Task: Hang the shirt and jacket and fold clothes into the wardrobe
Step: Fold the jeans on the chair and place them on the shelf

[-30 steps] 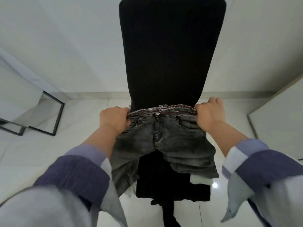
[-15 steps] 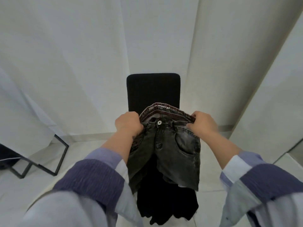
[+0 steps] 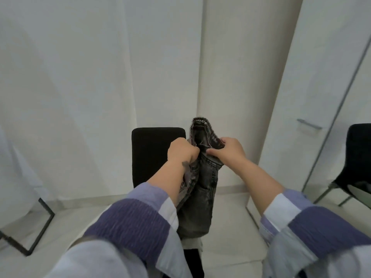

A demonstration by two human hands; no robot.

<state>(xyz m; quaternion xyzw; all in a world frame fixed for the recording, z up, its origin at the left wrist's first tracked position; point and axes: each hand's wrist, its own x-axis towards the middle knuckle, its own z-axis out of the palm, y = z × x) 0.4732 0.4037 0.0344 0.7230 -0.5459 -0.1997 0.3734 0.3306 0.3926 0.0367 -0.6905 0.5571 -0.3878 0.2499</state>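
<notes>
Dark grey jeans (image 3: 200, 189) hang in the air in front of me, folded lengthwise at the waistband so the two halves meet. My left hand (image 3: 181, 152) grips the left side of the waistband. My right hand (image 3: 228, 150) pinches the right side, thumb on the front. The legs drop down between my forearms, and their lower ends are hidden behind my left sleeve. Behind the jeans stands a black chair (image 3: 152, 155).
White wardrobe panels (image 3: 313, 77) with a metal handle (image 3: 309, 124) rise at the right. A second black chair (image 3: 357, 163) stands at the far right. A black metal frame (image 3: 40, 229) sits on the pale floor at the left.
I have lifted the jeans off the chair and stepped back. My hands moved together, bringing the two sides of the waistband close and folding the jeans in half lengthwise.
</notes>
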